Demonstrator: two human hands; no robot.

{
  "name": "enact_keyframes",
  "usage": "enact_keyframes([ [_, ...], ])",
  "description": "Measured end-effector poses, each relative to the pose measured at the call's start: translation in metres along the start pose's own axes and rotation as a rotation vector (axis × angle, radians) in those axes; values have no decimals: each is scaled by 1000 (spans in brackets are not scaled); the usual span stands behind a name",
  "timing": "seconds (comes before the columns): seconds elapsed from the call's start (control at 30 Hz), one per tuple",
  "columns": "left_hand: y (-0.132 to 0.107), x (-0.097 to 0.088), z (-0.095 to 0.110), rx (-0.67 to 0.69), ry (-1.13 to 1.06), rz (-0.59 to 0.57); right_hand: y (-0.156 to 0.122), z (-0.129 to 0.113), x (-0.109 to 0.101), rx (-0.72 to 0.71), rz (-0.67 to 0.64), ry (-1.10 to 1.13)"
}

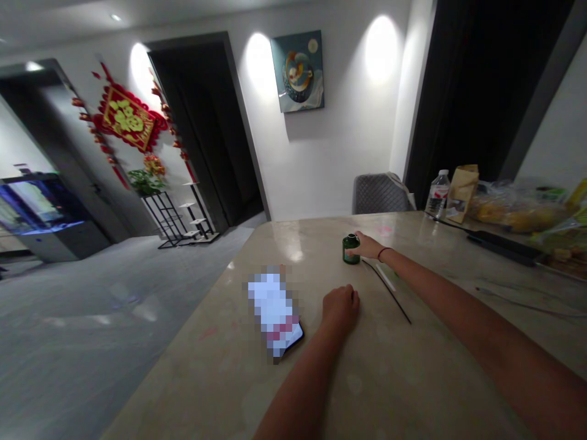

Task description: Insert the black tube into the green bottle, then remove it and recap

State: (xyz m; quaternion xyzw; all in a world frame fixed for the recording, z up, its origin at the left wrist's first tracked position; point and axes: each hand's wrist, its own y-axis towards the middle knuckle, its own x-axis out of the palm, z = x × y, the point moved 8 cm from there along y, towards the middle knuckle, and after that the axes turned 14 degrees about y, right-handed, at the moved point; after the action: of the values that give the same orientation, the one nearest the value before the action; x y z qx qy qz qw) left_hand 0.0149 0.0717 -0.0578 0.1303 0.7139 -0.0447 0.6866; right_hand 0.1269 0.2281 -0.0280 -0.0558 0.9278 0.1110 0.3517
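A: While right hand [368, 246] touches green jar [351, 249] on the table [413, 379], grip?
B: Fingers against its side; clamped or not, can't tell. Left hand [340, 307] fisted, fingers together, resting near phone [282, 318].

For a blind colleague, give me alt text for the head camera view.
The person's right hand touches a small green bottle standing on a beige table, while the left hand rests in a loose fist nearer, beside a phone. Two thin sticks lie by the right wrist.
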Motion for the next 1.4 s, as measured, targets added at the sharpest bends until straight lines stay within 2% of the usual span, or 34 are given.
enact_keyframes([
  [0.23,-1,-1,0,-14,1,-29,-25,-8,-1,-85,15,-29],
  [0.67,2,2,-2,0,8,61,-68,-22,2,-154,8,45],
  [1.0,1,0,-4,-15,-19,14,-83,-22,3,-180,18,103],
  [1.4,2,0,-5,-6,-28,44,-90,-18,5,-204,-27,184],
])
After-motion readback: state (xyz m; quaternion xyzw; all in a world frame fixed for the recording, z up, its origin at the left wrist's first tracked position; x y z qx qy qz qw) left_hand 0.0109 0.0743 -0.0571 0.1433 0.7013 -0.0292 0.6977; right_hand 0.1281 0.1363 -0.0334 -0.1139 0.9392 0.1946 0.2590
